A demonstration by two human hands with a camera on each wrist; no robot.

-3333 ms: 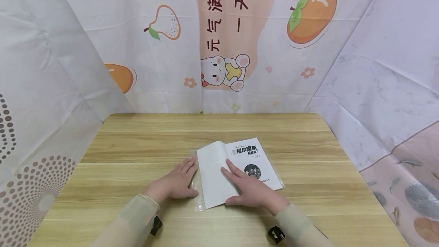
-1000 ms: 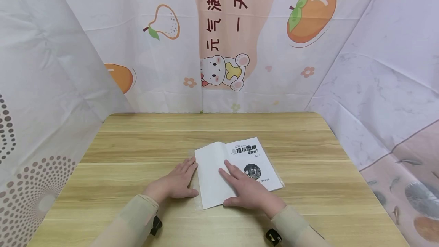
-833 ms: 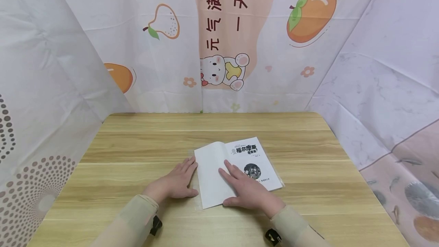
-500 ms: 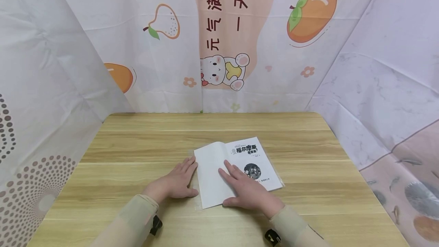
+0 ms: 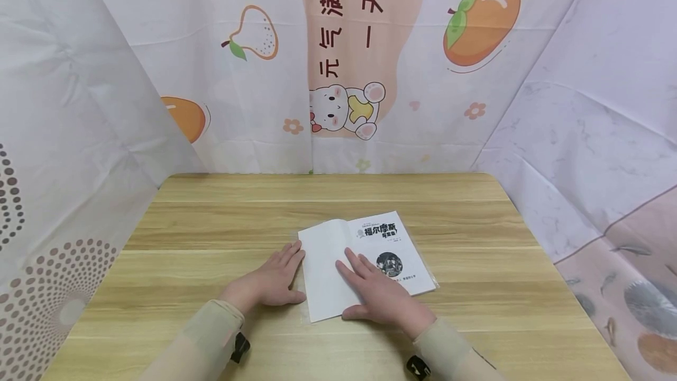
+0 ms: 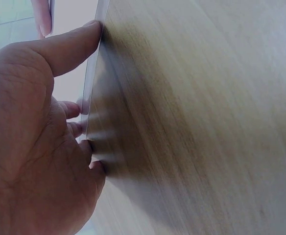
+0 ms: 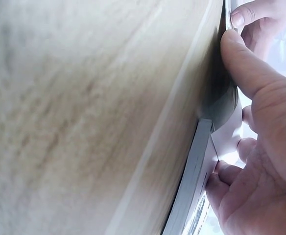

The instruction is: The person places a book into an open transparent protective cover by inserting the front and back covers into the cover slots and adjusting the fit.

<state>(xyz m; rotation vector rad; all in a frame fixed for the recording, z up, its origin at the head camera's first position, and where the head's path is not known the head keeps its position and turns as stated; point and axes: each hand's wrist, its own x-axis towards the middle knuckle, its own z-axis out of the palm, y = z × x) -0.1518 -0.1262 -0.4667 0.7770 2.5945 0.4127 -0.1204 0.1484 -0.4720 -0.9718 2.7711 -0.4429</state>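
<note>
An open book lies slightly turned on the wooden table, its blank left page (image 5: pixel 325 278) curving up at the spine and its title page (image 5: pixel 394 246) on the right. A clear plastic cover edge (image 5: pixel 304 313) sticks out beyond the left page. My left hand (image 5: pixel 271 282) rests at that edge, fingers extended; in the left wrist view its thumb (image 6: pixel 77 46) touches the clear strip. My right hand (image 5: pixel 382 294) lies across the page near the spine with fingers spread, hiding part of the title page. In the right wrist view the book's page block (image 7: pixel 186 181) sits below the fingers.
The wooden table (image 5: pixel 222 210) extends around the book on every side. Behind it hangs a white printed curtain (image 5: pixel 211 87), with more cloth at left and right. A black wrist strap (image 5: pixel 240 347) shows at the left sleeve, another (image 5: pixel 418 367) at the right.
My right hand has shifted slightly left over the page. The blank page's left edge has moved left too, covering more of the clear cover. My left hand has stayed almost still.
</note>
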